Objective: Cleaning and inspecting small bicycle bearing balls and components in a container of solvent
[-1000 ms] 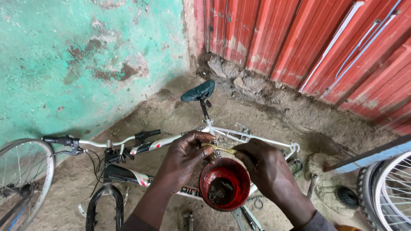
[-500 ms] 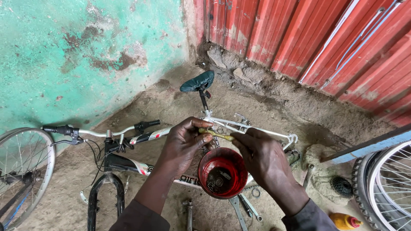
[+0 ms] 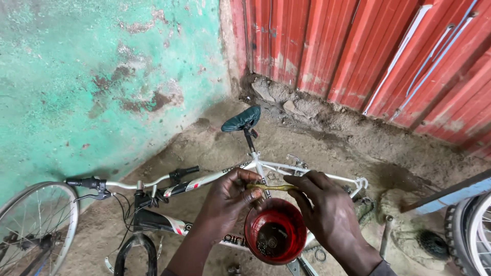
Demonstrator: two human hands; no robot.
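Note:
My left hand [image 3: 228,197] and my right hand [image 3: 326,208] meet over a small red tub [image 3: 275,234] holding dark grease and small metal parts. Between the fingertips of both hands is a thin greasy yellowish rod [image 3: 271,187], held level just above the tub's rim. Which hand carries the tub is hidden. Below the hands lies a white bicycle frame [image 3: 286,167] without wheels, with a dark teal saddle [image 3: 241,119] and black-gripped handlebars [image 3: 133,182].
A loose spoked wheel [image 3: 30,230] leans at the lower left, another wheel [image 3: 473,232] at the right edge. A peeling green wall stands on the left, red corrugated sheeting [image 3: 368,51] behind. A black sprocket [image 3: 432,244] lies on the dirt floor.
The view has shifted slightly, the bicycle sitting a little higher in frame. Both hands stay together over the red tub, still pinching the rod.

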